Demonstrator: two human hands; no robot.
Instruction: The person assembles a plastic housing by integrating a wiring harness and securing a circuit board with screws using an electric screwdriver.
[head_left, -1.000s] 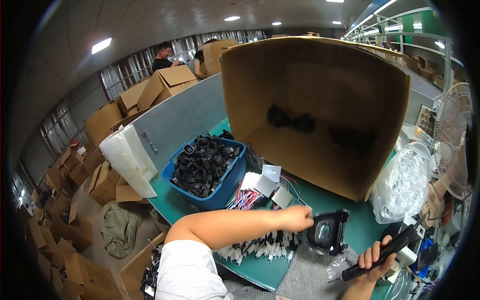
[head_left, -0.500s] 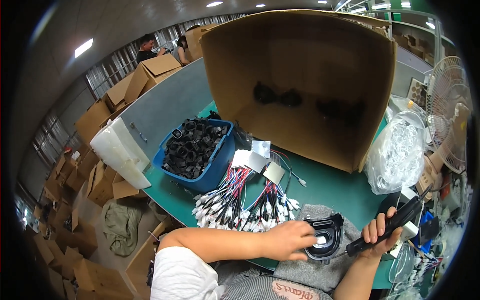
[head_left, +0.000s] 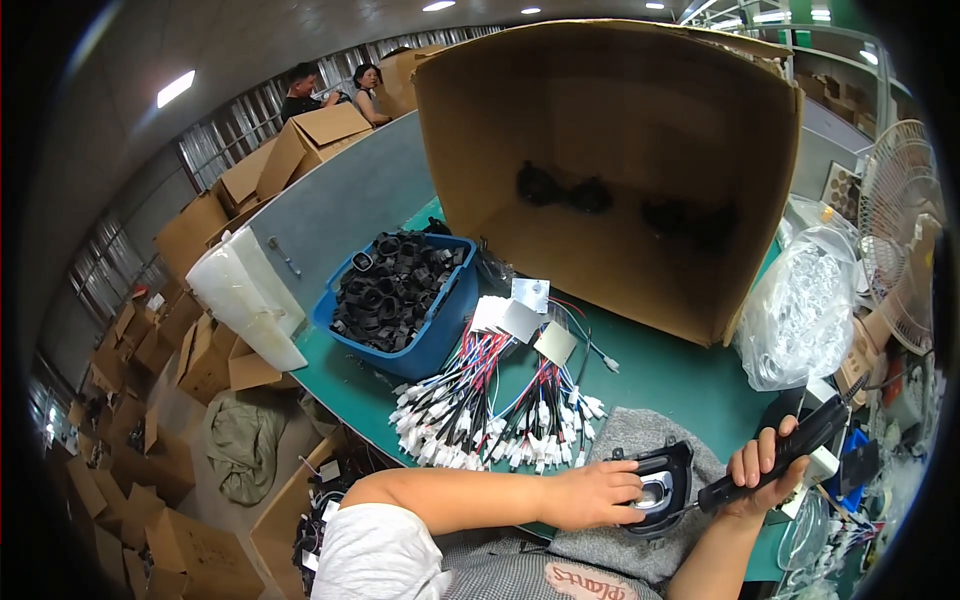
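A black plastic housing (head_left: pixel 673 468) with a pale inner part at its centre rests on a grey cloth (head_left: pixel 632 430) at the table's front edge. My left hand (head_left: pixel 592 495) grips the housing's left side; its fingertips partly cover the pale part. My right hand (head_left: pixel 762 474) is wrapped round a black electric screwdriver (head_left: pixel 800 448), held aslant. The screwdriver's thin tip points at the housing's right lower edge; whether it touches a screw is too small to tell. Left of the cloth lie bundles of wires with white connectors (head_left: pixel 500 425).
A blue bin (head_left: pixel 440 335) of small black parts stands at the left. Behind is a large cardboard box (head_left: pixel 610 90) on its side, black parts inside. At the right are a clear plastic bag (head_left: pixel 795 310) and a fan (head_left: pixel 895 235). Two people are far back.
My left hand has moved from above the housing's centre onto its left side and holds it. The screwdriver stays beside the housing's right edge. The view has shifted slightly.
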